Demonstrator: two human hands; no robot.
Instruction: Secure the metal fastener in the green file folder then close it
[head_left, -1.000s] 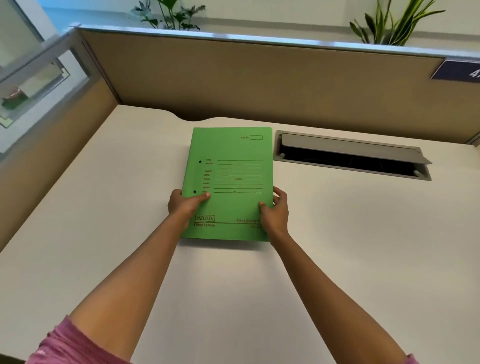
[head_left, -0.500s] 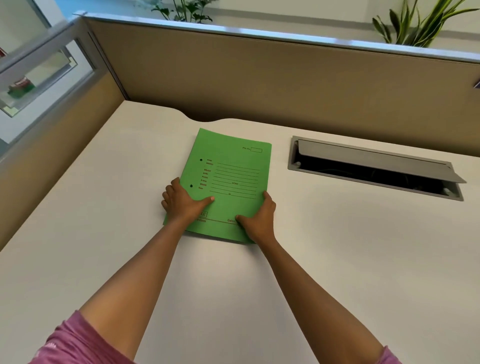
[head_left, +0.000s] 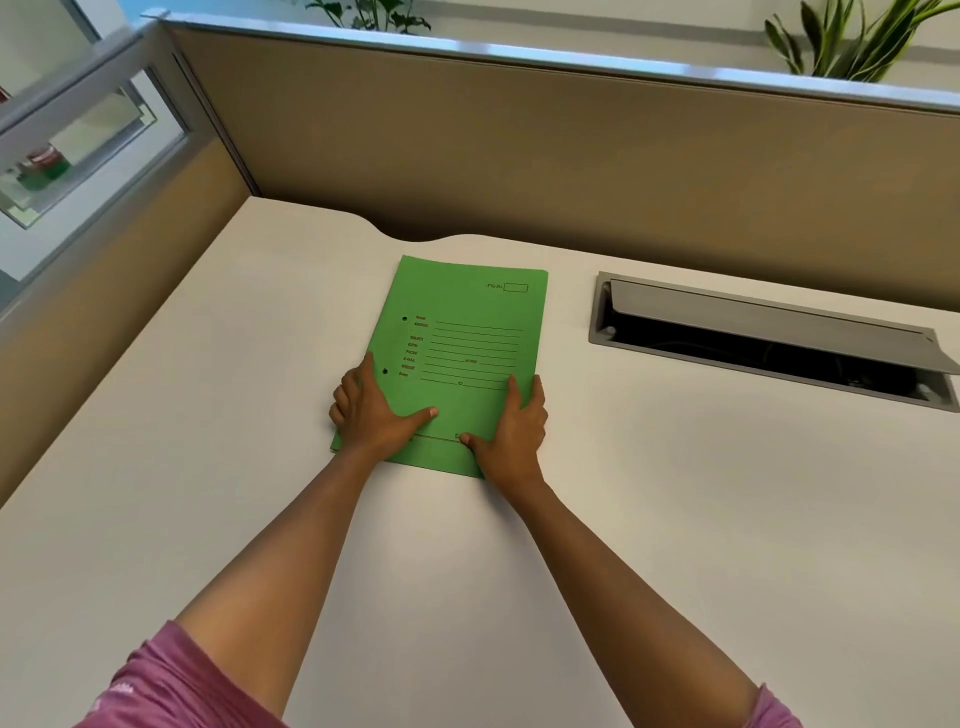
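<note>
- The green file folder (head_left: 462, 358) lies closed and flat on the pale tabletop (head_left: 208, 467), toward the far edge and a little left of its middle, turned slightly so that its far corners lean to the right.
- Its front cover faces up, with printed lines of red text, a small box at the far right corner and two dark punched holes along the left margin.
- The metal fastener is not visible; the cover hides whatever is inside.
- The left hand (head_left: 371, 413) lies over the folder's near left corner, fingers (head_left: 345, 395) bent over the left edge and the thumb stretched flat across the cover toward the right.
- The right hand (head_left: 511, 431) lies at the near right corner, fingers (head_left: 535, 395) laid along the right edge and the thumb resting on the cover near the bottom printed line.
- Both hands are spread and pressed flat on the folder; neither is closed around it.
- Both forearms reach in from the near edge, with pink sleeves (head_left: 171, 680) at the bottom of the view.
- To the right of the folder and well apart from it, a grey cable hatch (head_left: 769, 338) set into the tabletop stands with its lid tilted up.
- A tan partition (head_left: 519, 156) runs along the far edge, with plant leaves (head_left: 852, 36) showing above it.
</note>
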